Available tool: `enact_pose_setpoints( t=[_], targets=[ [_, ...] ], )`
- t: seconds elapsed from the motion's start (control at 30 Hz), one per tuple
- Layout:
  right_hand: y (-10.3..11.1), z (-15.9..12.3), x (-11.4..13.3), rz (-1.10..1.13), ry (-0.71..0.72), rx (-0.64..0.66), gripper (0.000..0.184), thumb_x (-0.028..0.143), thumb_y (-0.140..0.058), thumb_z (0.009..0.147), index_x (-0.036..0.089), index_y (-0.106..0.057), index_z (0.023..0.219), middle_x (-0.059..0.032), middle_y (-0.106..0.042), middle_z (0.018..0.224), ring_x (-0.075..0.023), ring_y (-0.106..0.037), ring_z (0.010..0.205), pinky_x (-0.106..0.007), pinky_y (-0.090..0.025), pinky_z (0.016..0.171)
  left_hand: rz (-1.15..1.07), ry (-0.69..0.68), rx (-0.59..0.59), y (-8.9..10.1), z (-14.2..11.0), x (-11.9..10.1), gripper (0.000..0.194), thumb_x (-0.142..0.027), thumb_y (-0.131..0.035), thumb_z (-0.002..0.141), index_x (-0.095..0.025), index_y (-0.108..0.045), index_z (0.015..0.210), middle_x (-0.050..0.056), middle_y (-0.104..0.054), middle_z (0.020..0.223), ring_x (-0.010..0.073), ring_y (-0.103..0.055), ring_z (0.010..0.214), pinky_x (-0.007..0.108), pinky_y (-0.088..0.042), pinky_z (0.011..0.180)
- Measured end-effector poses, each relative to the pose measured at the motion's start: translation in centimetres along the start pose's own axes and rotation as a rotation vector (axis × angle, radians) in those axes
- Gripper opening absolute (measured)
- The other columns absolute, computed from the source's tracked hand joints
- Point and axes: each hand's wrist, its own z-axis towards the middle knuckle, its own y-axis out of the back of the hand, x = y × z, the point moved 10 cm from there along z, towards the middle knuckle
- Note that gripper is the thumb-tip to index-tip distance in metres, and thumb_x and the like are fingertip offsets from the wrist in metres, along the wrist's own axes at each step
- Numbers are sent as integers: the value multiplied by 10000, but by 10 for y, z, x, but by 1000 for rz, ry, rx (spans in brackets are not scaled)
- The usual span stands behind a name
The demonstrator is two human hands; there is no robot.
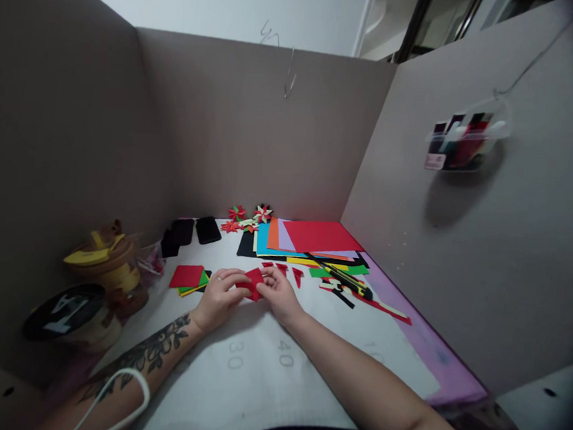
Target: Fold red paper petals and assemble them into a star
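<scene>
A small piece of red paper [254,282] is held up between both hands above the white mat [255,393]. My left hand [220,295] pinches its left side, fingers closed on it. On the other side my right hand [279,295] grips the right edge between thumb and fingers. Just behind the hands lie several small folded red paper pieces [298,277]. Left of my left hand sits a stack of paper squares [187,276], red on top, with green, yellow and black edges showing. Part of the held paper is covered by my fingers.
Coloured paper sheets [322,237] are piled at the back right, with a yellow and black utility knife [345,280] and paper strips [383,309] nearby. Folded paper stars [262,213] and black pads [208,230] stand at the back. Containers [70,313] line the left wall.
</scene>
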Motion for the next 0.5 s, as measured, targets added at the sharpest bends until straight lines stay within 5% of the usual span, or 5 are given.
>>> enact_pose_setpoints(
  t=[0.2,0.33,0.5],
  targets=[
    [22,-8,24,-329,181,-209,195,229,-562,706,215,-427,847,64,-472,618,-105,-483,538,-227,-409,530,-261,282,-75,2,4,17,283,-115,-404,772,-206,-661,849,70,-551,1193,216,-463,1141,390,-339,992],
    [12,-12,36,-515,286,-148,28,222,-504,747,197,-494,740,26,-512,666,-123,-502,618,-248,-427,595,-562,633,-33,-26,-8,39,243,-333,-483,795,-158,-651,802,62,-663,853,191,-598,816,309,-468,764],
    [8,-8,28,-413,232,-73,185,235,-494,770,184,-617,898,-49,-648,906,-177,-597,828,-318,-473,757,-915,921,-124,-48,-25,52,363,-432,-627,691,-116,-665,864,65,-682,768,144,-597,643,229,-453,572]
  ],
)
